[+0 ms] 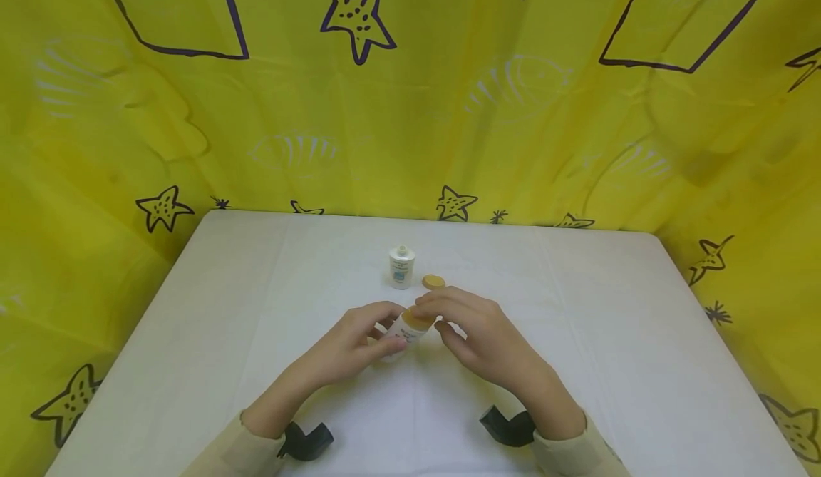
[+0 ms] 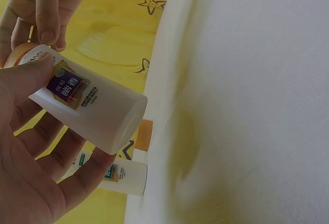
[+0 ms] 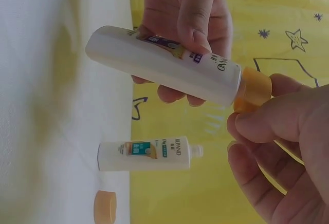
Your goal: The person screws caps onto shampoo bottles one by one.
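Note:
My left hand (image 1: 359, 338) grips a white plastic bottle (image 2: 103, 100) with a purple label, its fingers and thumb around the body. The bottle is held tilted above the table, its orange cap (image 3: 254, 89) toward my right hand (image 1: 481, 331). In the right wrist view, the thumb and fingers of that hand pinch the cap at the bottle's top. Beyond both hands a second white bottle (image 3: 144, 154), with a green label, stands upright, its bare neck showing. A loose orange cap (image 1: 433, 281) lies on the table beside it.
A white-covered table (image 1: 192, 363) lies under the hands. Behind it and at both sides hangs a yellow curtain (image 1: 410, 106) with starfish drawings. Dark wrist mounts (image 1: 308, 441) show at both sleeves.

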Demonstrator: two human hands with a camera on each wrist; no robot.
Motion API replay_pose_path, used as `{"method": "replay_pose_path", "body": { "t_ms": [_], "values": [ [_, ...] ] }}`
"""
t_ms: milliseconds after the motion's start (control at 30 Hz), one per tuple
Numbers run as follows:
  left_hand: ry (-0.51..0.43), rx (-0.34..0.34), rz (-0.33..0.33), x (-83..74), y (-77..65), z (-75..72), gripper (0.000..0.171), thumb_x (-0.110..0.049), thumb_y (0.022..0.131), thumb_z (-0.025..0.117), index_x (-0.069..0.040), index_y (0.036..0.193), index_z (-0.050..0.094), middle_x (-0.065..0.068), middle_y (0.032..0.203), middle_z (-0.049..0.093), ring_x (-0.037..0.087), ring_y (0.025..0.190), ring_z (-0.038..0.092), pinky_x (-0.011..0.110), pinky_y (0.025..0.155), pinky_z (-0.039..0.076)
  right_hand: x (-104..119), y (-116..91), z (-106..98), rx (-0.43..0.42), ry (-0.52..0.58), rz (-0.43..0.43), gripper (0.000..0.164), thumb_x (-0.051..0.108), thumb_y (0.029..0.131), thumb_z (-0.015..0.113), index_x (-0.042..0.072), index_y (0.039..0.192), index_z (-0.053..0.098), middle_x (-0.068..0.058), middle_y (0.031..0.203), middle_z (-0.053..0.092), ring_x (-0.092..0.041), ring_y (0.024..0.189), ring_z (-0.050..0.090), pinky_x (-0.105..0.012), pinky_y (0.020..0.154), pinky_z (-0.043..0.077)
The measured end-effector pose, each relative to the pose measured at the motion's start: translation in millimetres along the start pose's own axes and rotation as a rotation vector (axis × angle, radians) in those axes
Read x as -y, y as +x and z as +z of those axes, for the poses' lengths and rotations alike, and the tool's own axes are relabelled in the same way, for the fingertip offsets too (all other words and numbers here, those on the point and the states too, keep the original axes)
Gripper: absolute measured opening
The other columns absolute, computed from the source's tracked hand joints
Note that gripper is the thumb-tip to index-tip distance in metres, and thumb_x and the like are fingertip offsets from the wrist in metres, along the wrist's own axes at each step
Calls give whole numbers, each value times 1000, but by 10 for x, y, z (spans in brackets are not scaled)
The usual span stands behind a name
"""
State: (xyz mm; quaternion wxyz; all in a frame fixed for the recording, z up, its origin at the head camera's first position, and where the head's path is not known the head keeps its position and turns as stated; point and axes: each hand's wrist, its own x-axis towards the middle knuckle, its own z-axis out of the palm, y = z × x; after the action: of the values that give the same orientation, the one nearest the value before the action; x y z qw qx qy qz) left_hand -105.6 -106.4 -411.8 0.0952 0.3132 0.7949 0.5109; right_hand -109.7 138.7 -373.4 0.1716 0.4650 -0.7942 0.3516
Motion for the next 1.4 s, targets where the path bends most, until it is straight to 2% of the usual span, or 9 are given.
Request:
{"method": "replay_pose_path", "body": {
  "t_ms": [333, 533, 700, 933, 1400],
  "values": [
    [-9, 10, -5, -4, -8, -13, 29, -26, 97, 66, -16, 124, 62, -5, 115, 68, 13, 100, 66, 34, 86, 57, -9, 14, -28, 26, 19, 6, 35, -4, 84, 75, 13, 115, 70, 5, 113, 69, -11, 106, 66, -19, 97, 49],
    [-14, 7, -8, -7, -6, -19, 30, -27, 97, 66, -16, 124, 62, -5, 113, 68, 13, 99, 66, 35, 86, 57, -5, 5, -52, 54, 19, 70, 31, 7, 84, 79, 14, 113, 70, 8, 110, 69, -7, 101, 65, -15, 92, 49],
    [-14, 9, 4, -12, -9, -13, 29, -28, 97, 65, -17, 124, 61, -6, 113, 68, 12, 100, 66, 34, 86, 57, 5, -11, -48, 57, 25, 119, 29, 15, 86, 79, 16, 113, 70, 7, 114, 66, -10, 106, 64, -17, 94, 49],
    [1, 19, 11, -44, -7, 19, 29, -27, 98, 65, -17, 124, 61, -6, 113, 67, 16, 100, 66, 32, 85, 57, -1, -13, -14, 15, 24, 82, 24, 22, 84, 81, 17, 103, 68, 2, 118, 68, -17, 113, 65, -23, 102, 47],
    [11, 8, 40, -38, -8, 54, 27, -25, 97, 66, -17, 123, 61, -5, 112, 66, 17, 97, 67, 31, 83, 58, 21, 3, 8, 15, 32, 67, 20, 20, 85, 81, 17, 100, 68, 8, 106, 69, -13, 108, 64, -21, 98, 48]
  ]
}}
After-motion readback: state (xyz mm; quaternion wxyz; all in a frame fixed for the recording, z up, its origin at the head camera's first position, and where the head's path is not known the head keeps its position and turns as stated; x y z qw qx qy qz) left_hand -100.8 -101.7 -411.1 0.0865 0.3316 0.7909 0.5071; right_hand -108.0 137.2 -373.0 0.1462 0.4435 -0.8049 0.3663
